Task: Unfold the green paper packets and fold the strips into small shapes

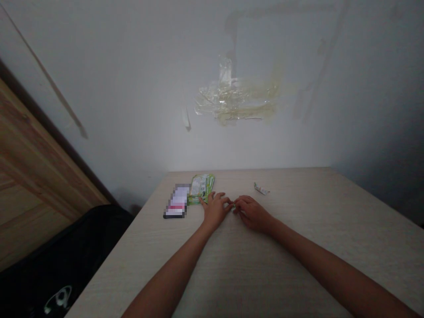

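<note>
Just above the table, my left hand (216,208) and my right hand (253,213) meet fingertip to fingertip. Between them is a small greenish-white piece (233,206), mostly hidden by the fingers and too small to name. The left thumb and forefinger pinch at it while the other left fingers spread toward a green printed packet (202,185). My right fingers are bunched together on the other side of the piece. Left of the packet lies a phone (177,201) with its screen blurred out. Beyond my right hand rests a small crumpled wrapper (261,189).
The pale wooden table (298,282) meets a grey wall (139,88) at its far edge. Peeling clear tape (232,99) sticks to the wall. At the left are a black bag (66,251) and a wooden panel (36,168).
</note>
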Demonstrator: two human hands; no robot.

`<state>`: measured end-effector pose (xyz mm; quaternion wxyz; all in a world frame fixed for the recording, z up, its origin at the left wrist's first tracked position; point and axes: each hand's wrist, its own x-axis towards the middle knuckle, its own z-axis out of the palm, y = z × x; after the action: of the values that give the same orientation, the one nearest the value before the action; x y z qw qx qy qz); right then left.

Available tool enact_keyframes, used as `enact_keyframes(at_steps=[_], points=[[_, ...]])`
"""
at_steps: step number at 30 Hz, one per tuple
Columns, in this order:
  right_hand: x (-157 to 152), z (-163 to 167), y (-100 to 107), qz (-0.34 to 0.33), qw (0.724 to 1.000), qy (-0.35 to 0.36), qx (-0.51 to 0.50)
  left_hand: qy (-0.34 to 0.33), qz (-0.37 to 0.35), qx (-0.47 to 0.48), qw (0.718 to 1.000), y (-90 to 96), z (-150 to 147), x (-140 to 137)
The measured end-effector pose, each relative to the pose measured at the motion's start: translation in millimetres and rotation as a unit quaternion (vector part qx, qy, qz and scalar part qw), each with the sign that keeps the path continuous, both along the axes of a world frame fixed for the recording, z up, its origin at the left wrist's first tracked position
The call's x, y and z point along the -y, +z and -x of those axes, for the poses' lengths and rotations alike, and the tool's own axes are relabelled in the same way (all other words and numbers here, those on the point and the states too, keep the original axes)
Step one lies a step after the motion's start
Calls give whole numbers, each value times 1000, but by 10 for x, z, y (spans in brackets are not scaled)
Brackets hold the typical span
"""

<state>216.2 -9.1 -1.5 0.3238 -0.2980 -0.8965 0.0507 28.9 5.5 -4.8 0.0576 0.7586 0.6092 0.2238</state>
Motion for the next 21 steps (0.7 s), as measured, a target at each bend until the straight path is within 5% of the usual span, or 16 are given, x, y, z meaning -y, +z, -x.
enact_keyframes(at_steps=[16, 21], points=[[9, -72, 1, 98, 993, 15, -62, -1, -2, 1, 1000, 4, -3, -2], [-113, -98, -130, 163, 975, -55, -138, -14, -8, 18, 1000, -2, 9, 7]])
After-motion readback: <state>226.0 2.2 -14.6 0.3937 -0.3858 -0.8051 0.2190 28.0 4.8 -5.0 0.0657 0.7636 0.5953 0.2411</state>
